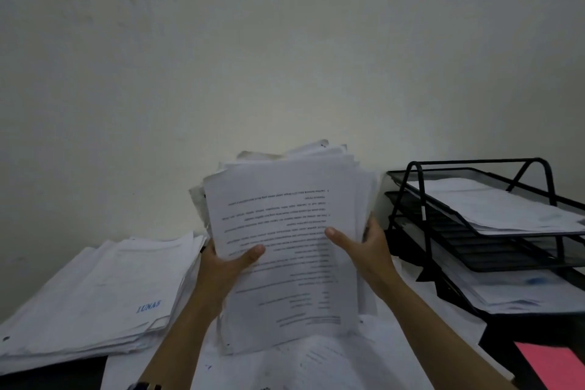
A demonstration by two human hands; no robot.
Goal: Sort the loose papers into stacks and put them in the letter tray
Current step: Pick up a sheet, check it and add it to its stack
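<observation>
- At the near edge of the desk [443, 326], loose sheets [316, 358] lie flat and messy, so there is more to sort.
- Just above them, the person holds a thick bundle of papers [285, 231] up on its end. Its bottom edge looks to be touching the loose sheets, maybe to tap the pages even.
- The left hand [221, 269] grips the bundle's left side, thumb on the front page and fingers hidden behind.
- The right hand [364, 250] grips the right side the same way. One hand on each side keeps the fat bundle from sliding apart.
- The bundle's long side runs up and down, and it leans back a little toward the wall [285, 41]. The words on the front page are upside down, so the page's top points down at the desk.
- By the left edge of the desk, a big flat stack [95, 294] rests with a blue word on top.
- By the right edge stands the black letter tray [408, 199]. Its top and bottom shelves hold papers already; the middle one looks bare.
- A pink sheet [550, 364] lies at the near right corner.
</observation>
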